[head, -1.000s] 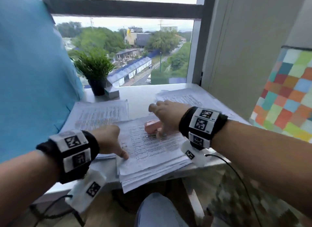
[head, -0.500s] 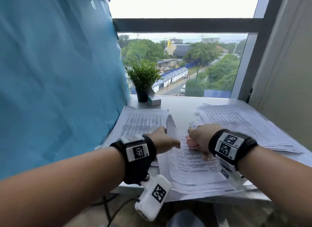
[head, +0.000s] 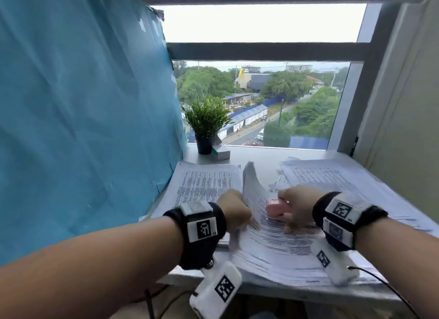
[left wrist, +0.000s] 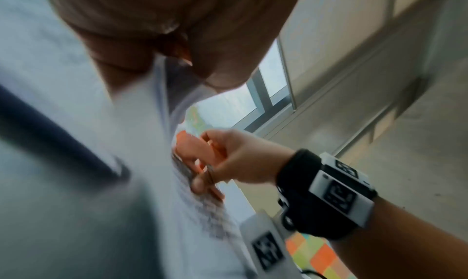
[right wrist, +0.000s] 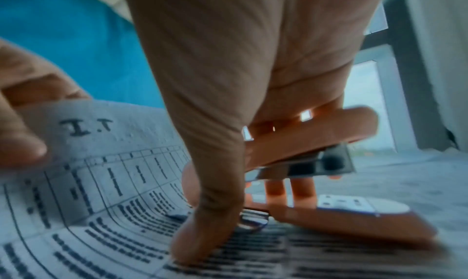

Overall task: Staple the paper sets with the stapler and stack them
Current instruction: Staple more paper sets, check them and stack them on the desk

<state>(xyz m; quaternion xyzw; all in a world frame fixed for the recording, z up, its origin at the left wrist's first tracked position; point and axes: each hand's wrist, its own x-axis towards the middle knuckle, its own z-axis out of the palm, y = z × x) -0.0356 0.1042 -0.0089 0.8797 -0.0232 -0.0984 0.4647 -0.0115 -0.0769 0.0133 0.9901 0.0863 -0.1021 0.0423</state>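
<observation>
My left hand (head: 235, 208) pinches the left edge of the top paper set (head: 254, 190) and lifts it, so the sheets curl upward. In the right wrist view its fingertips (right wrist: 22, 139) hold the printed corner (right wrist: 106, 135). My right hand (head: 295, 206) grips the pink stapler (head: 276, 209), which sits on the middle paper pile (head: 273, 250). The stapler (right wrist: 329, 131) stands with its jaws apart, fingers curled round its top arm, and the thumb (right wrist: 210, 213) presses the page. In the left wrist view the blurred sheets (left wrist: 142, 163) hide most of the stapler (left wrist: 188, 145).
One paper stack (head: 204, 183) lies at the left, another (head: 332, 178) at the right of the white table (head: 261, 156). A potted plant (head: 206, 126) and a small box (head: 221, 152) stand by the window. A blue sheet (head: 83, 117) walls off the left side.
My left hand has taken hold of the top set's left edge and raised it, so it now curls up. My right hand stays on the stapler. The head view has tilted up.
</observation>
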